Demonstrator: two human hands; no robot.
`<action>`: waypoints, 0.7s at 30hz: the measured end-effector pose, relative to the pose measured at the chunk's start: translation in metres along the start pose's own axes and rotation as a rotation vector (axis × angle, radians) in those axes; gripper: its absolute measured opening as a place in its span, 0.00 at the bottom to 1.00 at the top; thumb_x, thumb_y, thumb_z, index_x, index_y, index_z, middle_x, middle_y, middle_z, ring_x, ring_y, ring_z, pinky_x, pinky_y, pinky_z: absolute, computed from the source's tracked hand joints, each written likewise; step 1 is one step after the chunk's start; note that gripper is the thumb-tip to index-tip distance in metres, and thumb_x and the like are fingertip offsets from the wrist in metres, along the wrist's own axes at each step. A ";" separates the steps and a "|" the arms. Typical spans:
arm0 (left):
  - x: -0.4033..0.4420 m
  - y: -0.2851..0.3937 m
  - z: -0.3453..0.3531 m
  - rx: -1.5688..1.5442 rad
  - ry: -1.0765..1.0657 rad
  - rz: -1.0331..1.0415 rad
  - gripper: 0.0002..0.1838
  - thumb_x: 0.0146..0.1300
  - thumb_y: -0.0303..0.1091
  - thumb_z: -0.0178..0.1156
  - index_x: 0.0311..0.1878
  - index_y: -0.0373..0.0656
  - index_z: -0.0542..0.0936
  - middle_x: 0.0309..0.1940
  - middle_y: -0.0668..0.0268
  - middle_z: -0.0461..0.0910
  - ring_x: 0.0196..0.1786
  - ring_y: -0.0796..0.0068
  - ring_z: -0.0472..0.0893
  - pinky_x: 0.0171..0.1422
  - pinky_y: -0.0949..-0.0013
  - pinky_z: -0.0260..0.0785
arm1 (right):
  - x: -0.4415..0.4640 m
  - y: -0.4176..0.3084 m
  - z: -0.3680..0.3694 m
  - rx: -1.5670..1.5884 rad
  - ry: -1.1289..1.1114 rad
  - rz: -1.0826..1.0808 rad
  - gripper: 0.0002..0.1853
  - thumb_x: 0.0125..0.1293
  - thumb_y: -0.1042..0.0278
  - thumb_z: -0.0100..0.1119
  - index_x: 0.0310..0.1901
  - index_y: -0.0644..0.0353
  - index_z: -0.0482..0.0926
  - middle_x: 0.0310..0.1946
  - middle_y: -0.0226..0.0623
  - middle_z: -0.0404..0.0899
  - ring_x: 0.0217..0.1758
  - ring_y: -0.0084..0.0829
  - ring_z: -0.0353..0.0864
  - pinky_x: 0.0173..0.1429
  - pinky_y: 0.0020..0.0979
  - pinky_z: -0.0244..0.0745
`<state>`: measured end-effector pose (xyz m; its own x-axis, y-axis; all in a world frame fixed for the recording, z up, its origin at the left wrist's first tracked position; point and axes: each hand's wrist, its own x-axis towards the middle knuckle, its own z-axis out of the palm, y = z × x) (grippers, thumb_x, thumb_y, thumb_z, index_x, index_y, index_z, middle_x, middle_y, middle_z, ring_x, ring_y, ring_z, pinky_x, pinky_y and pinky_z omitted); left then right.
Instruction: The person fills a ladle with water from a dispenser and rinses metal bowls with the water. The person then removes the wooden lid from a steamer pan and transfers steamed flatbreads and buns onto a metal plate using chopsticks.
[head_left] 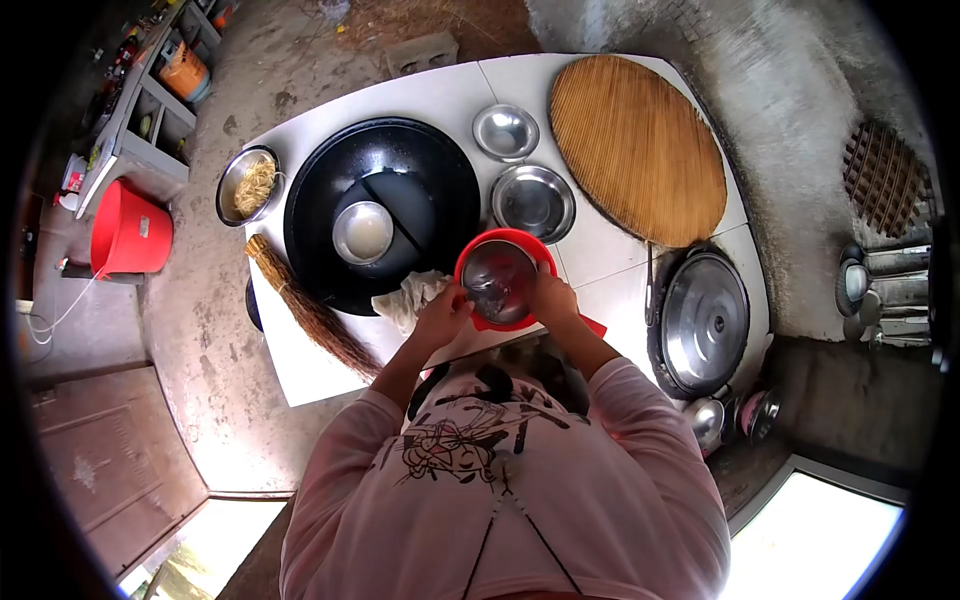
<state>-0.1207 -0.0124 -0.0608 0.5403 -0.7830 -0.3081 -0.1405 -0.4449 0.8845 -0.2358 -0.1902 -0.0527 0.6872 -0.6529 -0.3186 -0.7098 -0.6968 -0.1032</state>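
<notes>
Close to my body, a round metal bowl [497, 280] sits within a red plastic basin [493, 236] at the table's near edge. My left hand [446, 314] is closed with its fingertips at the bowl's left rim. On the opposite side my right hand [552, 298] grips the rim, thumb side inward. What lies in the bowl is hard to make out through the reflections. A crumpled pale cloth [408, 303] lies just left of my left hand, by the edge of a large black wok [440, 160].
Inside the wok rests a bowl of whitish liquid [363, 233]. A straw brush [310, 310] and a bowl of shredded food [256, 188] flank it. Two metal bowls [533, 203] [506, 132], a round wooden lid [640, 150] and a lidded metal pot [705, 325] stand rightward.
</notes>
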 end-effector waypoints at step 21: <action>0.085 0.041 0.050 -0.793 -0.245 -0.438 0.09 0.57 0.34 0.53 0.40 0.43 0.71 0.27 0.60 0.78 0.27 0.67 0.79 0.28 0.70 0.73 | -0.079 -0.009 -0.069 0.083 0.683 -0.169 0.38 0.48 0.73 0.53 0.62 0.54 0.49 0.23 0.40 0.72 0.18 0.39 0.74 0.21 0.36 0.69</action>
<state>-0.1217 -0.1190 -0.0680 0.2091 -0.7253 -0.6559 0.6892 -0.3665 0.6250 -0.2731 -0.1531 0.0386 0.7129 -0.5974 0.3674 -0.5760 -0.7976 -0.1792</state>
